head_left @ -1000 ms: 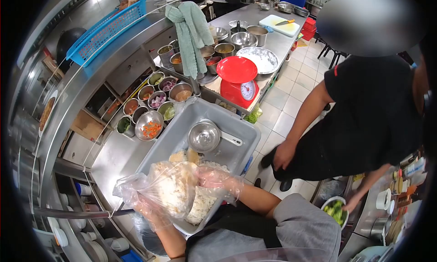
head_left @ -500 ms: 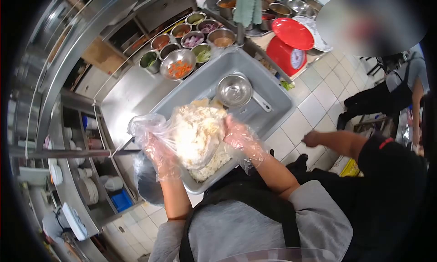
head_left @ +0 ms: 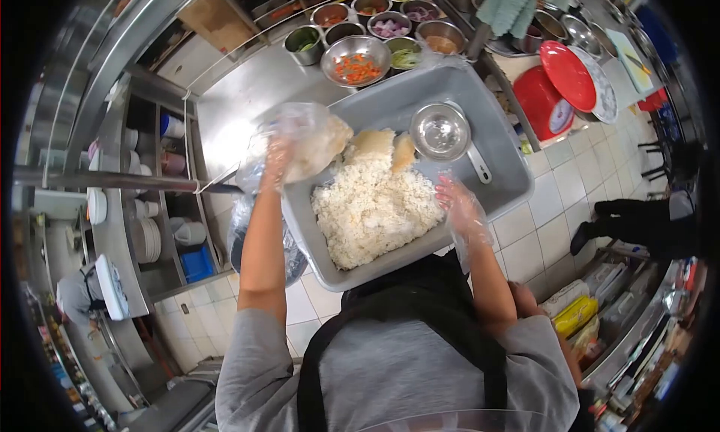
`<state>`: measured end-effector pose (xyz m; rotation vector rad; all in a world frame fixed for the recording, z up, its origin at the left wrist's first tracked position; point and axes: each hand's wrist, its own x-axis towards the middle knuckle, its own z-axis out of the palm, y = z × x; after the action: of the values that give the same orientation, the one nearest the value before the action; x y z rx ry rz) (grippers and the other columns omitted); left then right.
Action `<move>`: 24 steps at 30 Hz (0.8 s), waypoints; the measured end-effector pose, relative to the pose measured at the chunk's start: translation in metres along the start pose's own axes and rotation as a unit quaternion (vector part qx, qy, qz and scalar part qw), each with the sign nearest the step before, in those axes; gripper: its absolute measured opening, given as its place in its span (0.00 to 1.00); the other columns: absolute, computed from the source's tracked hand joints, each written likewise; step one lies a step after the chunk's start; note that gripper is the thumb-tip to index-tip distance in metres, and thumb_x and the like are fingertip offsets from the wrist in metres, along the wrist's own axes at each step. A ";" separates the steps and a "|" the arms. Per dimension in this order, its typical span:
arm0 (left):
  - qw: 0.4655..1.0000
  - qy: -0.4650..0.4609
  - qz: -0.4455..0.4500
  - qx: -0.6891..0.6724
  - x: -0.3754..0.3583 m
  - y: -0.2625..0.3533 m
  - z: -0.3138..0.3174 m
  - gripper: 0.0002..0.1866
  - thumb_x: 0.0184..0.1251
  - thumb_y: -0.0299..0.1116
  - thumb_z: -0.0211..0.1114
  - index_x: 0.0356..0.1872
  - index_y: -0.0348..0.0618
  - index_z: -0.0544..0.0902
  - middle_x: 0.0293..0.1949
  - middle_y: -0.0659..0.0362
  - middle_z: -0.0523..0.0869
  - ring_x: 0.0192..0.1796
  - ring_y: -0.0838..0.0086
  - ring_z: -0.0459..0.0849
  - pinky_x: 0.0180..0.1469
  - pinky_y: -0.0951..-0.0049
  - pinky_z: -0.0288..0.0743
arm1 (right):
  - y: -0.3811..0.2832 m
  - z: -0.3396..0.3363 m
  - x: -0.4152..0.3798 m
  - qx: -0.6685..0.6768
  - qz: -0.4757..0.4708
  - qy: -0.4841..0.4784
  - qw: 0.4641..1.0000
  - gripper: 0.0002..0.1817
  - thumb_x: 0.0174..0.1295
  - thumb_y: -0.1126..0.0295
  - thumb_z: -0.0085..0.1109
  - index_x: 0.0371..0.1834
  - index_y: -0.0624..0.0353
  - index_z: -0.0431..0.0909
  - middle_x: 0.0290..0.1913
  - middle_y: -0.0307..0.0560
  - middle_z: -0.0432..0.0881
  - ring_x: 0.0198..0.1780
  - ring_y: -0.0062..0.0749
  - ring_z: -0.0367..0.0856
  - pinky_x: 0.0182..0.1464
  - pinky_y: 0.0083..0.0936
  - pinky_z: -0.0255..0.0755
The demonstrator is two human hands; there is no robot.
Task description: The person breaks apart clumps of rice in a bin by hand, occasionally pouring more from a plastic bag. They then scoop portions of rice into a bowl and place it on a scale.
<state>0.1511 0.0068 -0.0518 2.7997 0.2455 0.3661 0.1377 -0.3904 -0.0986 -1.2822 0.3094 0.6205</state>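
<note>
A clear plastic glove covers each of my hands. My left hand [head_left: 276,162] grips a clear plastic bag [head_left: 315,143] over the left rim of a grey tub [head_left: 502,188]; something pale shows inside the bag. A large mound of white rice [head_left: 379,211] lies in the tub's near left part, with flat yellowish crusts [head_left: 371,143] at its far side. My right hand [head_left: 461,207] is open at the right edge of the rice, holding nothing, its fingers loosely bent and apart. Beyond it, a metal bowl [head_left: 439,136] rests in the tub beside a white handle [head_left: 478,166].
Steel bowls of cut vegetables, one with chopped carrot [head_left: 356,68], line the counter behind the tub. A red scale [head_left: 544,102] stands to the right. At left are shelves with plates [head_left: 150,241]. Another person's dark-clothed legs [head_left: 622,218] show at far right.
Rice held between both hands in the bag now lies in the tub. My left hand has lifted the slack bag up and left; my right hand has let go and moved right.
</note>
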 end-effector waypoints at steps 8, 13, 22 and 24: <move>0.852 -0.029 0.277 0.443 -0.043 -0.100 0.125 0.10 0.56 0.28 0.51 0.39 0.40 0.75 0.36 0.53 0.79 0.39 0.64 0.78 0.40 0.64 0.72 | 0.019 0.036 0.035 -0.149 0.016 -0.043 0.988 0.23 0.54 0.52 0.56 0.41 0.61 0.76 0.40 0.44 0.78 0.41 0.25 0.73 0.44 0.24 0.66; 0.686 0.262 0.202 0.648 -0.034 -0.094 0.125 0.04 0.53 0.29 0.55 0.23 0.44 0.76 0.24 0.55 0.77 0.27 0.69 0.75 0.29 0.67 0.70 | 0.000 0.073 0.044 -0.534 0.091 -0.187 0.819 0.48 0.46 0.39 0.57 0.61 0.68 0.56 0.58 0.63 0.64 0.61 0.46 0.61 0.62 0.31 0.54; 0.953 0.135 -0.269 0.038 -0.119 0.024 0.059 0.36 0.51 0.38 0.62 0.56 0.24 0.58 0.51 0.36 0.67 0.57 0.49 0.64 0.62 0.59 0.54 | 0.106 0.066 0.071 -0.636 -0.213 -0.134 0.729 0.59 0.26 0.58 0.74 0.64 0.61 0.47 0.61 0.59 0.57 0.63 0.50 0.54 0.64 0.35 0.51; 0.845 -0.238 -0.435 -0.200 -0.141 0.074 0.015 0.30 0.52 0.30 0.55 0.57 0.27 0.61 0.54 0.37 0.67 0.58 0.50 0.65 0.62 0.60 0.57 | 0.100 0.074 0.077 -0.627 -0.153 -0.112 0.755 0.56 0.29 0.57 0.72 0.64 0.59 0.49 0.63 0.56 0.56 0.65 0.47 0.52 0.64 0.32 0.51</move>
<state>0.0305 -0.0953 -0.0732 1.9921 1.1001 -0.4396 0.1315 -0.2847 -0.1999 -2.4449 -0.6629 0.6899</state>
